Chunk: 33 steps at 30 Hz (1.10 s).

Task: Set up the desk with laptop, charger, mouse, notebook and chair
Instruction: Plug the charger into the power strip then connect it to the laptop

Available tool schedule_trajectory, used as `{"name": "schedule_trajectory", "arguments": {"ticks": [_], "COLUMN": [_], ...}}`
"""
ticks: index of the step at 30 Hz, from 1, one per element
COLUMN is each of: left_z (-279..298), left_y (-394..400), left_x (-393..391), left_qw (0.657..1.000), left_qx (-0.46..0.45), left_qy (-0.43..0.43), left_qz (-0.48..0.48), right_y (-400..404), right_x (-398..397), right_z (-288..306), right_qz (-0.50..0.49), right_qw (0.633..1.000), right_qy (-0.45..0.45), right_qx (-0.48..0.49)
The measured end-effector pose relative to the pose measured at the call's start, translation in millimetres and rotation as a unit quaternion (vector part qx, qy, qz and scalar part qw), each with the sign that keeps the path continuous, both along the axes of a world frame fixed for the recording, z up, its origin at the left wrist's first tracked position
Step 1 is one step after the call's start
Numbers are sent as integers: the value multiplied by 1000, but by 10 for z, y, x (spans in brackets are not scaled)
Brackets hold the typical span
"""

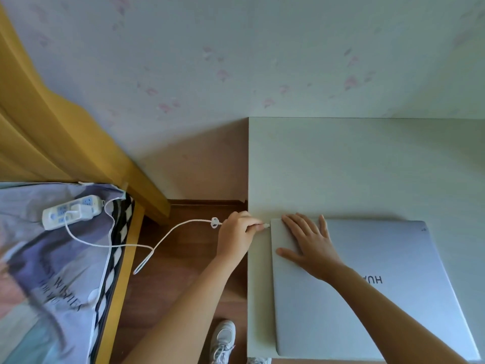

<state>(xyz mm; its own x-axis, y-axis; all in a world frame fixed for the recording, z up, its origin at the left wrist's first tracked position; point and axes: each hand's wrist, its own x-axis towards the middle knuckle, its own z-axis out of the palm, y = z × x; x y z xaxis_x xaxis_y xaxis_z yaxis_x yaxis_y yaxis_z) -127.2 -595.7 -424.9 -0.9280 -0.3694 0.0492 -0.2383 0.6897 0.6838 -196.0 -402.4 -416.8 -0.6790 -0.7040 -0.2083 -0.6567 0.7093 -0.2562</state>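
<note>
A closed silver laptop (367, 298) lies on the white desk (341, 166) near its front left corner. My right hand (309, 245) rests flat on the lid's far left corner, fingers spread. My left hand (236, 232) pinches the plug end of a white charger cable (168, 233) right at the laptop's left edge; whether the plug is seated in the port is hidden. The cable sags over the floor to a white charger brick plugged into a power strip (72, 212) on the bed.
A bed with a printed purple cover (52, 271) and wooden frame stands at left. A yellow curtain (39, 114) hangs behind it. A brown wooden floor gap lies between bed and desk, with my white shoe (224, 340) on it.
</note>
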Motion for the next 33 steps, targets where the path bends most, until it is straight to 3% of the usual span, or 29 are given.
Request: {"name": "schedule_trajectory", "arguments": {"ticks": [6,15,21,33], "left_z": [11,20,19,48], "left_y": [-54,-9,15,36], "left_x": [-21,-39,-32,-70], "left_qw": [998,998,996,996], "left_qx": [-27,30,75,71], "left_qy": [27,6,3,-7], "left_qz": [-42,-61,-43,-48], "right_y": [13,6,7,10], "right_x": [17,40,46,41], "right_z": [-66,-125,-153,-154], "right_qz": [4,-1,-3,-1], "right_qw": [999,996,995,996], "right_qy": [33,85,96,91], "right_qx": [-23,-37,-32,-10]}}
